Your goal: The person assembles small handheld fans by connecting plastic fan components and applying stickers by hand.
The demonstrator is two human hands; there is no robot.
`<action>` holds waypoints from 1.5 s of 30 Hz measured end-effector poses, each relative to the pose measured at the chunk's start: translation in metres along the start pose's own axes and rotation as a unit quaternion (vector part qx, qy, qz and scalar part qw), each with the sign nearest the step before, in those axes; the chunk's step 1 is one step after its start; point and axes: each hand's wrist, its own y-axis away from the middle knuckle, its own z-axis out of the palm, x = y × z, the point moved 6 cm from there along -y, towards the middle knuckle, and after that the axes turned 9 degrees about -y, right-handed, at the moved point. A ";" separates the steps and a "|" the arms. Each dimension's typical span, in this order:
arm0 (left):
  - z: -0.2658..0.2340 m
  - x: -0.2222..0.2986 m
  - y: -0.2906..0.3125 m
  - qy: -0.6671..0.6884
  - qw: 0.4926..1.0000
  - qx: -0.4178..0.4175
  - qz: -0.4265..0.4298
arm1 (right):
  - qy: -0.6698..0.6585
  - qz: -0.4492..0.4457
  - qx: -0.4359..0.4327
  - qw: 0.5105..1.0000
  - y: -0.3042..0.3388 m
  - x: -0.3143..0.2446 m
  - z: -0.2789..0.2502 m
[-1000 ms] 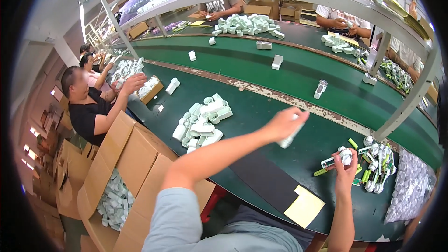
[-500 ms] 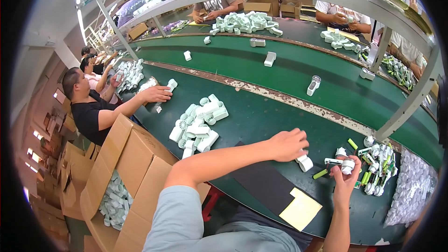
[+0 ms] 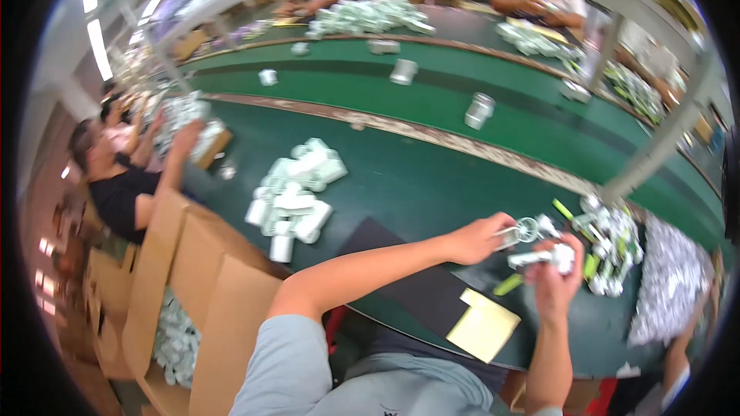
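My left hand (image 3: 476, 239) is closed on the edge of a pale green plastic housing (image 3: 506, 238), whose round ring-like end points right. Close beside it, my right hand (image 3: 556, 281) grips a small white motor assembly (image 3: 539, 257) with a narrow strip-like part toward the left. The two pieces are near each other but look apart; blur softens their details. Under my right hand a lime green battery cell (image 3: 509, 284) lies on the dark green table (image 3: 401, 177). Just right of it sits a heap of similar white assemblies (image 3: 609, 250) with wires and green cells.
A pile of pale green housings (image 3: 297, 192) lies left of my arm. Nearer me are a black mat (image 3: 401, 270) and yellow paper (image 3: 486, 327). A clear bag of parts (image 3: 671, 285) and a metal post (image 3: 655, 139) stand right. An open carton (image 3: 208, 262) and a co-worker (image 3: 123, 177) are left.
My left hand has picked up the housing from the table and turned its round end toward the right hand. The view has shifted; the co-worker's arm at left has drawn back from the table.
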 end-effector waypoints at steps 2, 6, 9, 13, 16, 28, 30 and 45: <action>0.030 -0.016 -0.005 0.118 0.991 -0.058 -0.032 | 0.001 0.011 -0.036 0.999 -0.004 0.003 0.017; 0.049 -0.019 -0.004 0.366 0.914 -0.147 -0.091 | -0.049 0.000 -0.076 0.996 -0.015 0.007 0.018; 0.063 -0.016 0.005 0.397 0.898 -0.169 -0.087 | -0.035 -0.012 -0.051 0.998 -0.019 0.003 0.009; 0.060 -0.019 0.003 0.395 0.890 -0.188 -0.131 | 0.048 -0.051 -0.005 0.998 -0.012 -0.004 -0.002; 0.054 -0.018 0.012 0.426 0.876 -0.170 -0.148 | 0.084 -0.079 0.005 0.993 -0.012 -0.002 -0.009; 0.045 -0.015 0.022 0.437 0.859 -0.223 -0.146 | 0.138 -0.137 0.012 0.981 -0.018 -0.004 -0.016; 0.046 -0.019 0.023 0.450 0.849 -0.229 -0.153 | 0.138 -0.133 0.014 0.981 -0.017 -0.003 -0.017; 0.050 -0.011 0.026 0.367 0.884 -0.256 -0.134 | 0.151 -0.166 0.023 0.974 -0.016 -0.008 -0.024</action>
